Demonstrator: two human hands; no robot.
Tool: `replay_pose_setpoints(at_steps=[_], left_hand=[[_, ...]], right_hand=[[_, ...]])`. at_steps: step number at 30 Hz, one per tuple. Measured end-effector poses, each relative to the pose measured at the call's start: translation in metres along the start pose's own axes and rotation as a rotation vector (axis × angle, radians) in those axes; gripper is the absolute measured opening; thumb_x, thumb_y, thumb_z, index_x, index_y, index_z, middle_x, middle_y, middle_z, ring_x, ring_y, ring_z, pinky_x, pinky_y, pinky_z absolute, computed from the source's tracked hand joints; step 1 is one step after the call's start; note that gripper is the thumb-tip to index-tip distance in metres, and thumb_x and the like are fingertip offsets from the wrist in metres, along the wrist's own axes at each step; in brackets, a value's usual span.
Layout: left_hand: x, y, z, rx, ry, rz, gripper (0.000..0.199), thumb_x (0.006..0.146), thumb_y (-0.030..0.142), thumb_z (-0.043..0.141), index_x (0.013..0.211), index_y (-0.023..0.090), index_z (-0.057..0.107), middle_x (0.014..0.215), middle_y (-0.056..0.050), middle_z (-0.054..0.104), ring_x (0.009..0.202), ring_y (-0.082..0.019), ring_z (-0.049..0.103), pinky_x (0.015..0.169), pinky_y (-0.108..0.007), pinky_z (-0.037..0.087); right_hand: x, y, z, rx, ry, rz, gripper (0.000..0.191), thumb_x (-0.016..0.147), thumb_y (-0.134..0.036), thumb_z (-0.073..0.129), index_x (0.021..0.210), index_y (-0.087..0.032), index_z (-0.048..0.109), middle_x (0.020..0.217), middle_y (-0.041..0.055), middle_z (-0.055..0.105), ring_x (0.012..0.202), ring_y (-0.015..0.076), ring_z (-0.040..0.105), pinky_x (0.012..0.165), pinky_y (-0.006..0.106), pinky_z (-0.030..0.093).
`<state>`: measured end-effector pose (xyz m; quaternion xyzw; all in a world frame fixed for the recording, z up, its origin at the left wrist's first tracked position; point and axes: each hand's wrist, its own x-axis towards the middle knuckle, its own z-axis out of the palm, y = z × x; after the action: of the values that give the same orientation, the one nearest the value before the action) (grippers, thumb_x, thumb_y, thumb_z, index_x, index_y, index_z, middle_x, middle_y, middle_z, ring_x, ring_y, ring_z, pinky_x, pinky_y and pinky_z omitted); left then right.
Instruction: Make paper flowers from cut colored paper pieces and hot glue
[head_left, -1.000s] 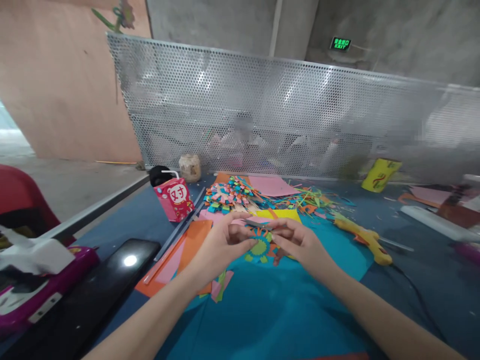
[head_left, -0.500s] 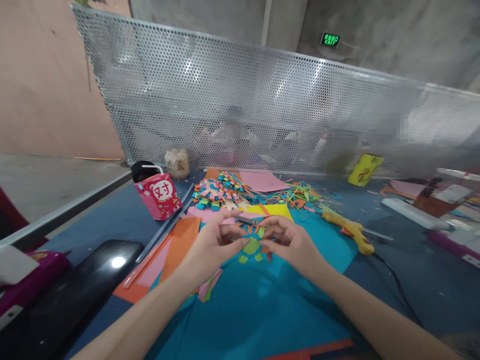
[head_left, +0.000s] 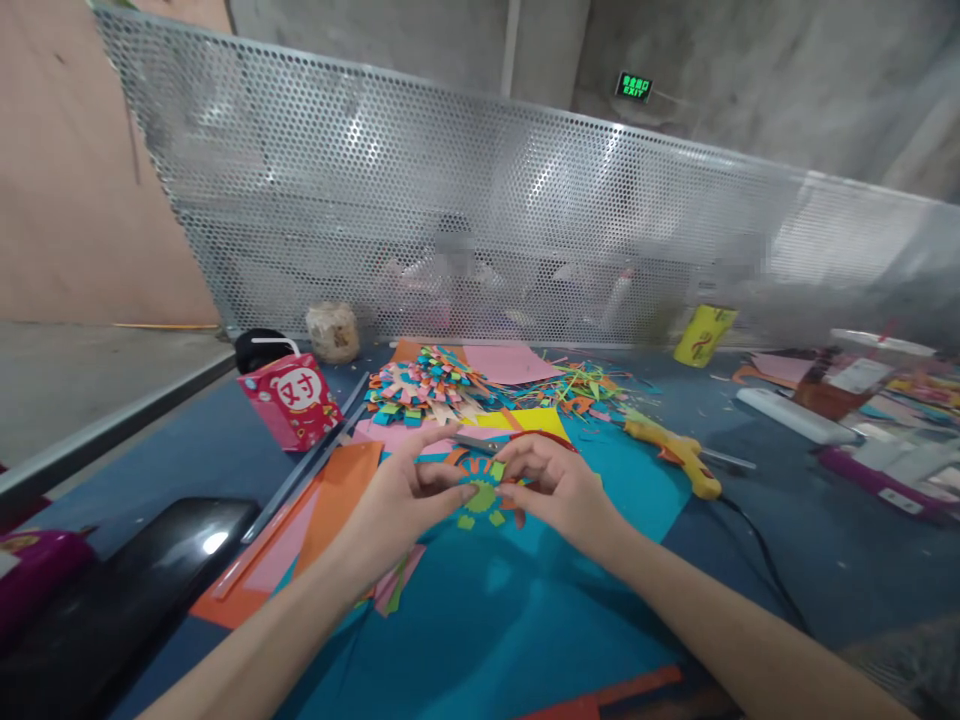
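My left hand pinches the left edge of a small paper flower with a green centre and orange and green petals. The flower's right edge is between the thumb and fingers of my right hand. Both hands hold it just above a large sheet of blue paper. Directly behind the fingers lies a pair of scissors, its red handle partly hidden by my right hand. Small pink and green paper strips rest under my left wrist.
A heap of fringed paper flowers and thin paper scraps lies behind. At right is a yellow glue gun with its cord. A red drink carton and a black phone are left. A perforated metal screen bounds the back.
The view has turned slightly right, so things sit further left in the picture. Both hands keep hold of the paper flower; more of the scissors' red handle shows.
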<state>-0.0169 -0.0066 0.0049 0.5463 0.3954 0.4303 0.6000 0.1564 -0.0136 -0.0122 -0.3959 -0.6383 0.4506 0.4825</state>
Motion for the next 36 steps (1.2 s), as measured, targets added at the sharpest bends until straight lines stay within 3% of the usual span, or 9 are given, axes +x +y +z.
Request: replay_pose_setpoints(at_steps=[3,10,16,21,26,31,36], left_hand=[[-0.0012,0.0019,0.0009,-0.032,0.014,-0.027,0.075,0.054,0.016,0.073,0.120,0.011,0.037,0.053,0.006,0.061,0.050,-0.008,0.053,0.048,-0.015,0.039],[-0.0030,0.0026,-0.0012,-0.059,0.035,-0.021,0.079,0.058,0.018,0.074,0.126,0.013,0.033,0.064,0.001,0.067,0.058,-0.011,0.060,0.056,-0.018,0.043],[-0.0033,0.0040,-0.0007,-0.016,0.050,-0.090,0.074,0.060,0.017,0.072,0.125,0.013,0.037,0.064,0.001,0.066,0.055,-0.010,0.058,0.051,-0.018,0.040],[-0.0016,0.0019,-0.0012,0.019,0.047,-0.100,0.075,0.060,0.018,0.072,0.126,0.012,0.036,0.066,0.000,0.067,0.058,-0.011,0.059,0.056,-0.020,0.042],[-0.0019,-0.0002,-0.0020,0.053,0.006,-0.099,0.079,0.061,0.021,0.072,0.129,0.013,0.033,0.064,-0.001,0.067,0.055,-0.011,0.057,0.051,-0.018,0.039],[-0.0024,-0.0009,-0.0006,0.056,-0.022,-0.132,0.084,0.059,0.021,0.073,0.130,0.013,0.030,0.056,0.003,0.063,0.048,-0.009,0.054,0.050,-0.019,0.041],[-0.0050,0.0032,0.0025,0.013,0.057,-0.183,0.063,0.069,0.025,0.067,0.125,0.015,0.039,0.055,0.005,0.060,0.048,-0.009,0.056,0.052,-0.021,0.045]], right_hand=[[-0.0014,-0.0021,0.0008,0.007,-0.003,0.002,0.023,0.065,-0.020,0.064,0.083,-0.018,0.051,0.065,-0.0034,0.054,0.050,0.0089,0.055,0.040,0.019,0.047],[-0.0044,-0.0029,0.0019,-0.105,0.009,0.083,0.027,0.066,-0.025,0.064,0.088,-0.019,0.049,0.078,0.0013,0.058,0.055,0.0097,0.054,0.040,0.020,0.047],[-0.0064,0.0002,0.0021,-0.131,-0.044,0.071,0.016,0.071,-0.028,0.059,0.076,-0.019,0.048,0.060,-0.0051,0.050,0.046,0.0078,0.050,0.042,0.021,0.046],[-0.0067,0.0005,0.0036,-0.083,-0.085,0.134,0.021,0.073,-0.036,0.057,0.079,-0.019,0.045,0.057,-0.0057,0.050,0.046,0.0101,0.055,0.041,0.021,0.045],[-0.0039,0.0007,0.0026,-0.107,-0.055,0.161,0.029,0.074,-0.046,0.053,0.077,-0.018,0.048,0.056,-0.0048,0.050,0.044,0.0105,0.054,0.040,0.022,0.044],[-0.0043,0.0005,0.0020,-0.243,-0.016,0.090,0.019,0.075,-0.038,0.053,0.077,-0.019,0.048,0.055,-0.0045,0.050,0.044,0.0088,0.048,0.041,0.021,0.039],[-0.0056,-0.0024,-0.0005,-0.308,0.050,0.043,0.013,0.074,-0.033,0.052,0.072,-0.020,0.050,0.055,-0.0035,0.051,0.046,0.0091,0.048,0.040,0.020,0.036]])
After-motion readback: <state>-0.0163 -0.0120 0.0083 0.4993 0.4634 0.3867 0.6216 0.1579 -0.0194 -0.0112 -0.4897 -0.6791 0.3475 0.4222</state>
